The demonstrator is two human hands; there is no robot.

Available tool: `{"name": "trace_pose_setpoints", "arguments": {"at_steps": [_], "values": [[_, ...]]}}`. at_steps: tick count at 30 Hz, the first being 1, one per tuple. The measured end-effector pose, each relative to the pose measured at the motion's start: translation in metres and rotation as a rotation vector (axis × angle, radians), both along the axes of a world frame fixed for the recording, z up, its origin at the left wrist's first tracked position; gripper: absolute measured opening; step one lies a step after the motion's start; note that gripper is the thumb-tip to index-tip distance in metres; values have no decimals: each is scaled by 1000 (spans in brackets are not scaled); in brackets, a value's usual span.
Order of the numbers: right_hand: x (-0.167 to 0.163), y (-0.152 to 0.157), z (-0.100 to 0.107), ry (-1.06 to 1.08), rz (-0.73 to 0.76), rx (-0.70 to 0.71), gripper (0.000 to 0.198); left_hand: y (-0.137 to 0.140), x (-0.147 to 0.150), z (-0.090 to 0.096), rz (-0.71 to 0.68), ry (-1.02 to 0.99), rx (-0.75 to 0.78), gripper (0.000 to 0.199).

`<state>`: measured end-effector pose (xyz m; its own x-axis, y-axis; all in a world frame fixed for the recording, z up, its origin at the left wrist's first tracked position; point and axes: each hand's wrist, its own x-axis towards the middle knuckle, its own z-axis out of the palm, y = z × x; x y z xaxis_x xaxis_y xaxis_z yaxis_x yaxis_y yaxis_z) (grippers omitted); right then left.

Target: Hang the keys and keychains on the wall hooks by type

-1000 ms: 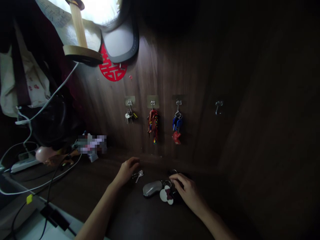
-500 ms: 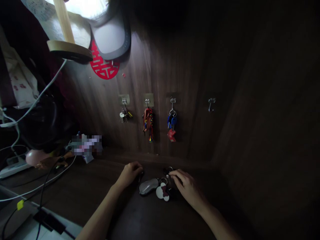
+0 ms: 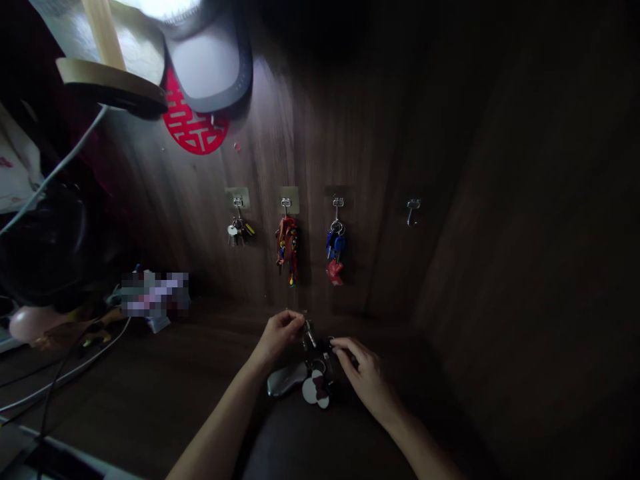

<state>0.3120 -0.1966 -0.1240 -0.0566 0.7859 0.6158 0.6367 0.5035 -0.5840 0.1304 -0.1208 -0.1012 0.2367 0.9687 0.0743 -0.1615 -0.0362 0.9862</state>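
My left hand [image 3: 284, 331] is closed in a pinch, with metal keys [image 3: 311, 335] hanging at its fingertips. My right hand [image 3: 361, 365] is closed too, thumb and finger pinching a key ring [image 3: 331, 341] just right of the keys. Below the hands, a grey car key fob [image 3: 287, 380] lies on the dark wooden surface. Beside it is a white mouse-head charm [image 3: 316, 391] with a dark bow, linked near a small metal ring [image 3: 319, 366]. Shadow hides how the keys join the ring.
On the wall, a first hook holds silver keys [image 3: 237, 231], a second a red and brown braided bunch [image 3: 287, 247], a third blue keys [image 3: 336, 243]. A bare hook [image 3: 413, 212] is at right. A lamp base [image 3: 113, 85], cap [image 3: 207, 67] and white cable [image 3: 60, 163] occupy the left.
My left hand has moved right and up, bringing keys close to my right hand. My right hand stays at the key ring. The whole view has shifted slightly.
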Motion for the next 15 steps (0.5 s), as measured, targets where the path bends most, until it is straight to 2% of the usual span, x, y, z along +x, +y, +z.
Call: {"name": "trace_pose_setpoints", "arguments": {"at_steps": [8, 12, 15], "values": [[-2, 3, -2, 122, -51, -65, 24, -16, 17, -6, -178, -196, -128, 33], [-6, 3, 0, 147, -2, -133, 27, -21, 18, -4, -250, -270, -189, 31], [-7, 3, -1, 143, 35, -134, 25, -26, 18, -3, -300, -275, -206, 30]]}}
